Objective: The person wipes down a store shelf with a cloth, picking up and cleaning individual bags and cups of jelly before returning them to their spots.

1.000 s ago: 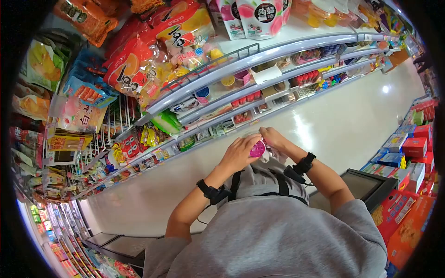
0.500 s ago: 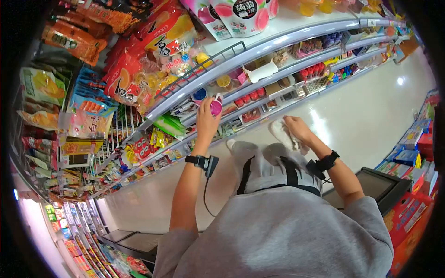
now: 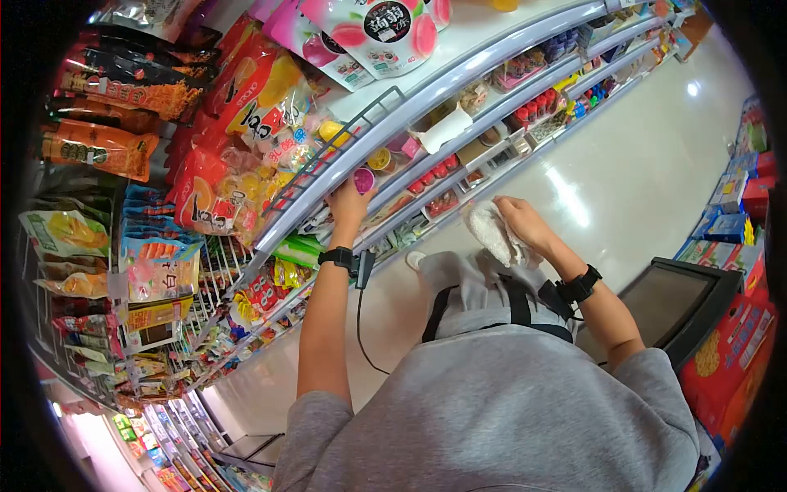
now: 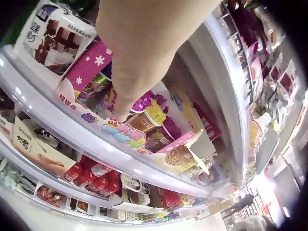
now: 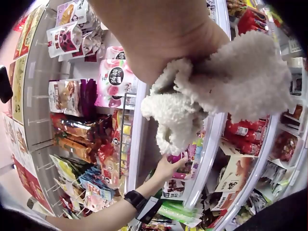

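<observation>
My left hand [image 3: 348, 205] reaches onto the upper shelf tier and grips a small cup with a purple lid [image 3: 363, 179]. In the left wrist view its fingers go down into a pink display box [image 4: 87, 67], beside more cups, among them a yellow-lidded cup [image 4: 155, 113]. The fingertips are partly hidden there by the box front. My right hand [image 3: 523, 223] holds a bunched white cloth [image 3: 489, 233] in front of the legs, away from the shelf. The cloth [image 5: 240, 77] hangs in folds from the fingers in the right wrist view.
Curved shelf edges [image 3: 459, 82] run across the front, with a low wire guard [image 3: 344, 156] above the left hand. Bagged snacks [image 3: 217, 193] crowd the left. A dark-framed panel [image 3: 668, 303] and red boxes [image 3: 725, 348] stand on the right.
My left hand has carried the purple-lidded cup from beside the right hand, leftward and up to the shelf box. The right hand has drawn apart with the cloth, now in plain sight.
</observation>
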